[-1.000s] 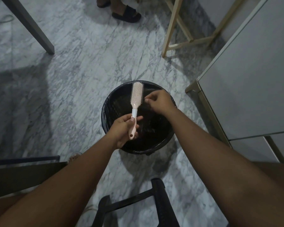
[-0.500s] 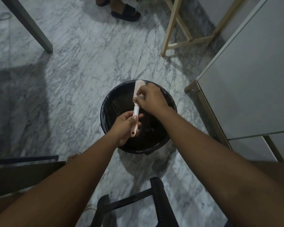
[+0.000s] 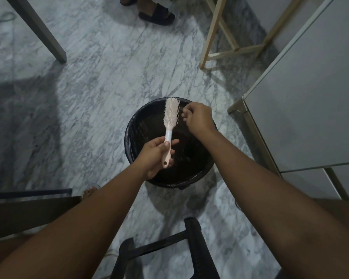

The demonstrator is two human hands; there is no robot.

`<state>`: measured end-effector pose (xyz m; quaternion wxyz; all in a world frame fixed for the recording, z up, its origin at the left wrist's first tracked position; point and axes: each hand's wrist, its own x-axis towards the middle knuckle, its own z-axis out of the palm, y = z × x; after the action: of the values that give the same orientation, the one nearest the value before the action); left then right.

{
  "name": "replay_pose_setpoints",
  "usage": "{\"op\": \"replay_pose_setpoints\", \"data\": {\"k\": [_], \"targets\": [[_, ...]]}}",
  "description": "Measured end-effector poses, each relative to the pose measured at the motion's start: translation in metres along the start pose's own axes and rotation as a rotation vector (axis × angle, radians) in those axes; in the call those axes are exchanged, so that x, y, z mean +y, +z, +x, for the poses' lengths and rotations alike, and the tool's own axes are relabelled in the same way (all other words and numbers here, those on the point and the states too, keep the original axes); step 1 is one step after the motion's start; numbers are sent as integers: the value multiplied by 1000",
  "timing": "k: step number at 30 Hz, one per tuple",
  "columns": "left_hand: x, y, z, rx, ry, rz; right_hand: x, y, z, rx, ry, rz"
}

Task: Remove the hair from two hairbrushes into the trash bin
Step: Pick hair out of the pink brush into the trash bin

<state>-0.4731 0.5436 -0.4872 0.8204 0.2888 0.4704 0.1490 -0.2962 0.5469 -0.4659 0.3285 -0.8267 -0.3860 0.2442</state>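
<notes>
— How much room is there around the trash bin [image 3: 130, 135]?

— Open marble floor [image 3: 85, 101] on its left and far sides. On the right, a white cabinet [image 3: 310, 97] has its corner near the rim. A black stool [image 3: 197, 250] sits on the near side, between the person's forearms. A pale wooden frame [image 3: 210, 35] stands farther back (a sandalled foot [image 3: 157, 15] shows at the top edge).

— And the hairbrush [image 3: 171, 113]?

— Over the bin's mouth, head pointing away, bristles up. It is pale pink with a white collar at the neck and a hole in the handle's end. The left hand [image 3: 155, 156] grips the handle, thumb on top.

— The right hand [image 3: 198, 117]?

— Just beside the brush head, apart from it, above the far rim. Its fingers are curled and the tips pinched; whether hair lies between them I cannot tell.

— The bin itself?

— Round, black-lined, too dark inside to read.
</notes>
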Motion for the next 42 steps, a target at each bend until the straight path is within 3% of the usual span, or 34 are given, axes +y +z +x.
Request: {"op": "replay_pose_setpoints", "data": {"k": [6,12,16,20,24,26,28,31,38,40,42], "targets": [[-2,-1,-2,3,2,7,-13,3,-10,-104,216,266],[-2,-8,-6,-5,-10,2,-22,-5,-6,-186,240,331],[-4,-13,-7,11,-28,-44,-20,-10,6,-30,361,505],[-7,-14,-11,-10,-28,-23,-7,-3,10,-89,381,345],[-10,-12,-13,-24,-11,62,-15,5,-1,-238,185,151],[-12,-8,-13,-26,-9,88,-20,11,0,-224,78,22],[-14,-4,-14,-26,-8,88,-24,15,5,-107,47,-46],[-16,-4,-15,-34,-9,78,-26,13,15,25,67,-54],[-17,-7,-16,-68,-34,65,-24,0,27,-16,97,-46],[-17,-8,-17,-68,-38,43,-22,-1,28,-30,150,28],[-15,-10,-17,-73,-42,-17,-17,0,29,-49,289,302]]}}
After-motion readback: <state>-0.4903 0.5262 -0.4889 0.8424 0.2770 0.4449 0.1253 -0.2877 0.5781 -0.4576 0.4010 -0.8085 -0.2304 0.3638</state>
